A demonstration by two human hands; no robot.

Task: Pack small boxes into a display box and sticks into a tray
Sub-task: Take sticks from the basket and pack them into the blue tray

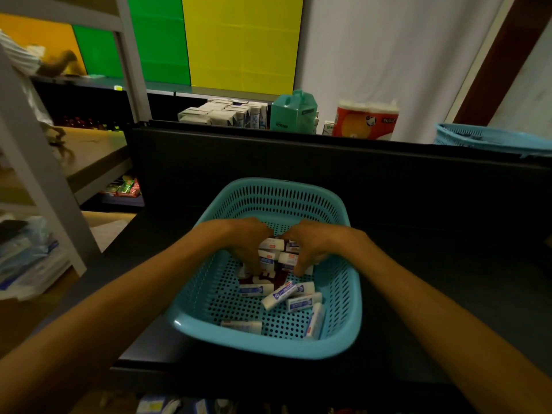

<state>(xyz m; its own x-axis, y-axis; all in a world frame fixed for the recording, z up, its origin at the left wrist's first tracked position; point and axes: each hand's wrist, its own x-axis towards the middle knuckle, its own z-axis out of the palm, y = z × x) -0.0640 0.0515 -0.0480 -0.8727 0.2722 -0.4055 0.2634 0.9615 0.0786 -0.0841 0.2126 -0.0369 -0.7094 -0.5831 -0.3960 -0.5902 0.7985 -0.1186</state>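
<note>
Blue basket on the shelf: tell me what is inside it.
The blue basket holds loose small white boxes, and both hands, left and right, gather a cluster. A dark red thing lies beneath, mostly covered, unidentifiable.

Dim and underexposed overall, with the black desk (pixel 448 264) nearly swallowing all detail and no hard shadows anywhere. Brightest at the top, on the yellow panel (pixel 242 40) and white curtain (pixel 388 49), without glare. Strong wide-angle bending toward the edges, motion blur on the figure at far left (pixel 44 64), soft focus along the bottom edge.
</note>
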